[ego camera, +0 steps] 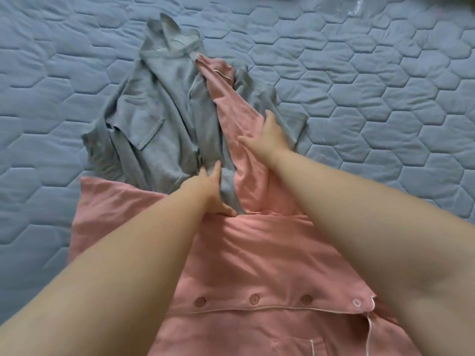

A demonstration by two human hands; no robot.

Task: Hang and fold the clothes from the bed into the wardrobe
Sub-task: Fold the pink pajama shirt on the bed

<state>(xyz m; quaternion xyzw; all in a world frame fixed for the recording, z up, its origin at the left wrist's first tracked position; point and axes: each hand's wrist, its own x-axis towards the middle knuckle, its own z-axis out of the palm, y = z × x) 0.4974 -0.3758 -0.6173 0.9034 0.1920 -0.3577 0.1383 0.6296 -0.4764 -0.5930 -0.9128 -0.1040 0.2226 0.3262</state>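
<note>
A pink button-up shirt (257, 265) with white piping lies spread on the bed, one long sleeve stretched away from me. A crumpled grey garment (154, 116) with a pocket lies behind it, partly under that sleeve. My left hand (209, 191) rests flat with straight fingers where the pink shirt's shoulder meets the grey cloth. Further up, my right hand (267, 136) presses flat on the pink sleeve, fingers spread. Neither hand grips anything.
A blue quilted bedspread (372, 98) with a hexagon pattern covers the whole bed around the clothes. A piece of clear plastic (357, 7) lies at the far top edge.
</note>
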